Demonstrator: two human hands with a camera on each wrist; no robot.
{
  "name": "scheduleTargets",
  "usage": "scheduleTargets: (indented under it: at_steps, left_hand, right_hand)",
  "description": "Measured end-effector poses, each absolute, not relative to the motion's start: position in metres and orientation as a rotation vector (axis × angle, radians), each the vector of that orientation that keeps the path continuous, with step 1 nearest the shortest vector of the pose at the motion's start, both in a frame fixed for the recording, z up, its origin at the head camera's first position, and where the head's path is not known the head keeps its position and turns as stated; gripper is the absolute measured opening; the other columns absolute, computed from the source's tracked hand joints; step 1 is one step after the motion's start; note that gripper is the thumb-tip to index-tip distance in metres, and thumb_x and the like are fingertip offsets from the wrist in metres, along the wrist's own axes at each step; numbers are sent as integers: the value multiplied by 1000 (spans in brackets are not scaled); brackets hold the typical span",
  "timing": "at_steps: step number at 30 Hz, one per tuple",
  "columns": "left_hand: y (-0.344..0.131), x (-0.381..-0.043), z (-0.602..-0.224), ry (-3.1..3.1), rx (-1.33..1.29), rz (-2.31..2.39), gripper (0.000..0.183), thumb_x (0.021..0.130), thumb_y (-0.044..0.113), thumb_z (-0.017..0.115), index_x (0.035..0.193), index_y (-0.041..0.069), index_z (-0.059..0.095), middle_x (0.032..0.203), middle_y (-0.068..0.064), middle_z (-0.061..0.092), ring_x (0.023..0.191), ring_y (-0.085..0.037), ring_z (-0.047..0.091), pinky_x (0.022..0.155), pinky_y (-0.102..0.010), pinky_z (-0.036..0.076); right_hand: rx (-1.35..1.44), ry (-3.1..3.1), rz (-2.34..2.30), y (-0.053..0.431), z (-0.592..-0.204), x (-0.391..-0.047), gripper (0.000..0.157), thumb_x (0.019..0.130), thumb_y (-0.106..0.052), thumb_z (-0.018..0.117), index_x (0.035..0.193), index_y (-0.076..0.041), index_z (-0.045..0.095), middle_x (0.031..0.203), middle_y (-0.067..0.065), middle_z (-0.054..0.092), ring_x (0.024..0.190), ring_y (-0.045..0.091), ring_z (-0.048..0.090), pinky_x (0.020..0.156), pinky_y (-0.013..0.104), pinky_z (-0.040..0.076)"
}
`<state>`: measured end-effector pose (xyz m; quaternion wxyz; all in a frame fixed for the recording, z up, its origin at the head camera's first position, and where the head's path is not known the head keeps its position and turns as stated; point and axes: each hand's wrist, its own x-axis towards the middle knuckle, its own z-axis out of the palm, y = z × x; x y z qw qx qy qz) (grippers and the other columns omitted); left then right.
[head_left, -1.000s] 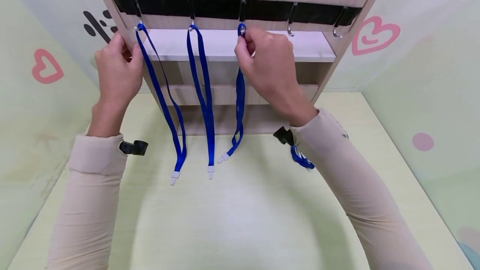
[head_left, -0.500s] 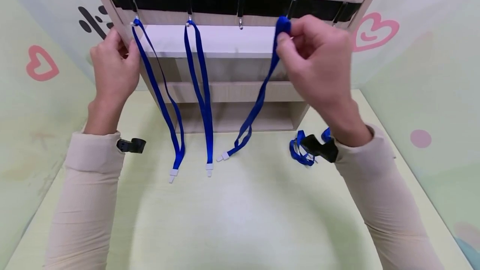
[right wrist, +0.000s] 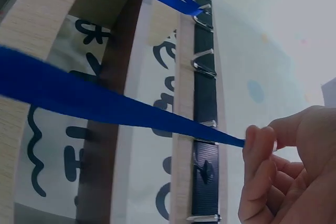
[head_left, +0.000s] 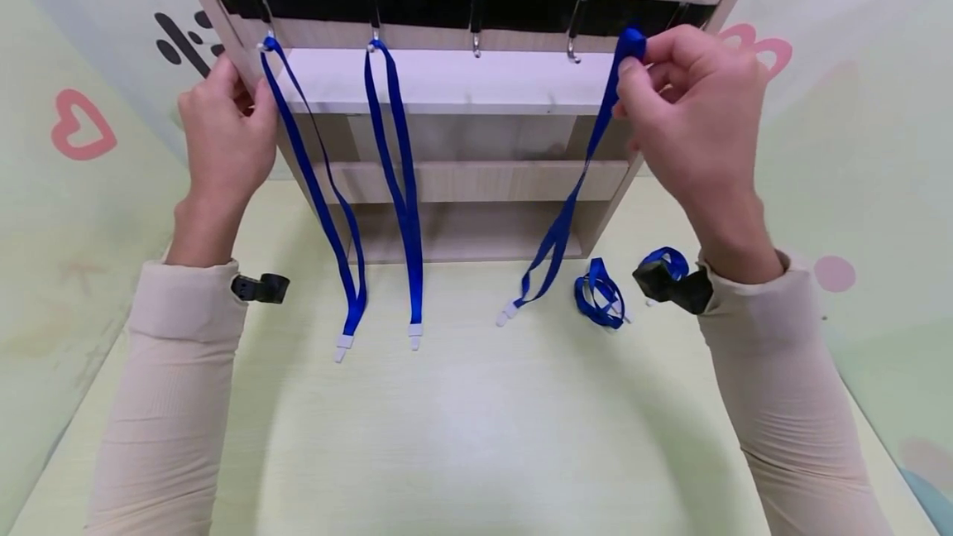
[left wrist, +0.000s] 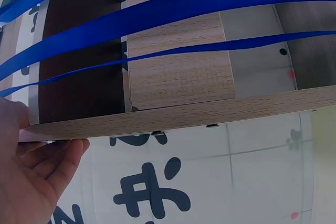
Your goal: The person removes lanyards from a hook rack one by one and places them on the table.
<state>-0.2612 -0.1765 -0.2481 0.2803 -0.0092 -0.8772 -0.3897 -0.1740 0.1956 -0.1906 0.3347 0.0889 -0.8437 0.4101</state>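
Observation:
My right hand pinches the looped top of a blue lanyard between thumb and fingers, in front of the rack's right end. The lanyard slants down to the left, its white clip low near the tabletop. In the right wrist view the strap runs taut from the fingertips across the hook strip. My left hand grips the left side panel of the wooden rack, thumb in front and fingers behind. Two more lanyards hang from the leftmost hooks, one lanyard beside the left hand, the other lanyard further right.
Bare metal hooks show mid-strip on the black band. Two coiled blue lanyards lie on the table at the right: one coil below the rack, another coil partly behind the right wrist strap. Patterned walls enclose the sides.
My right hand has taken the lanyard off the middle hook and carried it right, past the fourth hook to the right end. The left hand keeps its grip on the rack.

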Motion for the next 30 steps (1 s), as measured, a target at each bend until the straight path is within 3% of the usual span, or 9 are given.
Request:
scheduleTargets:
  at_steps: [3,8,11,18,22,25,30]
  left_hand:
    - [-177,-262,-249,-2348,-23,-1039,38,102,29,45,133,13,61,128,-6,68,108,-16,69,81,-12,52]
    - [-176,-261,-249,-2341,-28,-1037,38,102,28,46,132,12,62,127,-6,68,106,-15,69,76,-10,49]
    - [-177,-260,-249,-2333,-36,-1041,38,102,28,46,131,12,62,126,-6,69,104,-13,70,75,-10,49]
    - [-178,-258,-249,-2309,-54,-1053,37,101,29,46,129,11,64,124,-8,70,89,-3,65,68,-11,45]
    - [-178,-257,-248,-2292,-63,-1068,37,101,29,47,127,11,65,122,-9,71,83,0,62,66,-12,44]
    - [-178,-256,-247,-2297,-54,-1072,37,101,29,47,128,13,65,124,-7,70,89,-2,66,68,-10,46]
    - [-179,-256,-246,-2300,-51,-1073,37,101,29,47,130,15,64,125,-6,70,91,-5,67,69,-11,45]
  right_hand:
    - [279,-2256,1061,192,-196,-173,25,96,-19,60,103,2,72,75,-14,66,58,0,62,59,15,50]
    - [392,-2372,1118,187,-207,-171,20,96,-13,61,102,3,71,87,10,74,59,2,64,59,14,51]
    - [499,-2443,1137,185,-214,-171,17,97,-10,60,101,3,70,92,16,74,60,4,66,55,16,51]
    - [744,-2576,1208,187,-227,-167,13,95,-3,60,102,2,70,92,14,74,65,10,69,67,18,56]
    - [870,-2649,1261,192,-232,-164,10,94,-2,62,98,0,70,83,9,73,67,13,69,63,19,55]
    - [1001,-2693,1291,199,-235,-164,8,93,0,63,94,-1,70,77,3,71,66,14,67,56,21,52]
    - [1156,-2808,1368,216,-243,-167,10,94,0,61,93,-4,70,81,0,73,64,17,66,56,26,55]
